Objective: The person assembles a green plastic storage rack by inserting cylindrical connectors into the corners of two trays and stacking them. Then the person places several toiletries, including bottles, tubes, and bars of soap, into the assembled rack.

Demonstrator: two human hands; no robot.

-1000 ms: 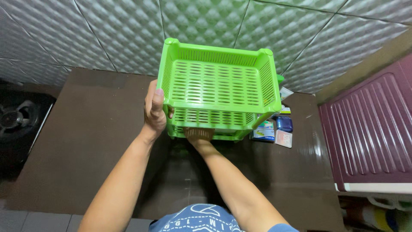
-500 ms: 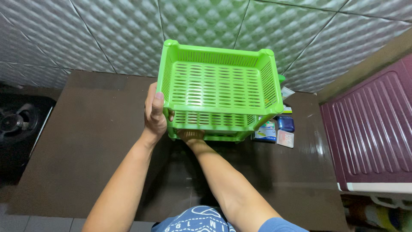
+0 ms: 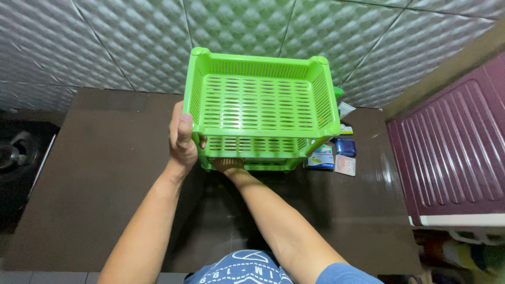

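Green plastic fills the middle of our view: a slotted, tiered rack (image 3: 260, 108) with an empty top tray and a lower tray showing beneath it. It stands on, or just over, the dark brown countertop (image 3: 105, 173); we cannot tell whether its feet touch. Our left hand (image 3: 182, 141) is wrapped around the rack's near left corner post, thumb pointing up along the outside, fingers curled behind it. Our right hand (image 3: 227, 164) reaches under the near edge of the lower tray; most of it is hidden, so we cannot tell whether its fingers are spread flat or hooked on the rim.

To handle the rack well, we judge that both grips should stay low and firm, since light plastic of this kind may flex or let the tiers part if we pull on one post alone. Keeping the trays level matters too. Small packets and a blue box (image 3: 336, 153) lie just beside the rack's right foot, against the quilted wall (image 3: 105, 42), so we should watch that side.
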